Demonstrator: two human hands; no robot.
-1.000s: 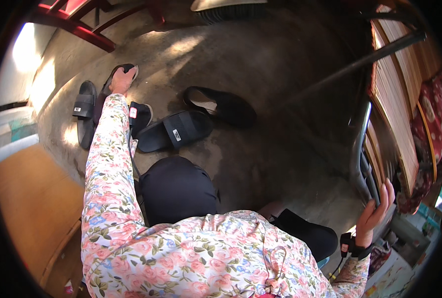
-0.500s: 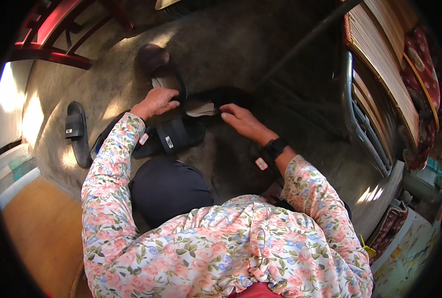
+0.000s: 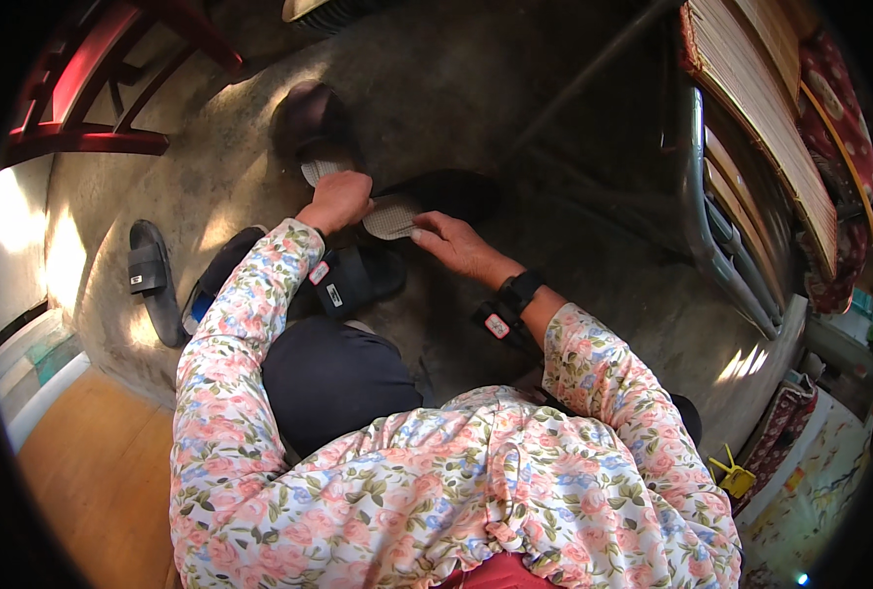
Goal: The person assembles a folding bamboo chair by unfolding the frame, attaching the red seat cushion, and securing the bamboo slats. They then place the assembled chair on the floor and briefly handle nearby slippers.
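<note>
Concrete floor (image 3: 574, 294), mid-patch: both hands have come together, left hand (image 3: 336, 201) now gripping a brown slipper (image 3: 309, 123), right hand (image 3: 456, 245) pinching the black slipper's (image 3: 427, 196) insole, so pairing's underway.

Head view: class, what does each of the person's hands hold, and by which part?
The left hand grips the heel end of one dark shoe; the right hand has its fingers on the insole of the other dark shoe.

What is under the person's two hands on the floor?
Under the left hand and right hand lie two grey insoles, next to a dark shoe on the concrete floor. The fingers cover part of each insole, so their full shape is hidden.
</note>
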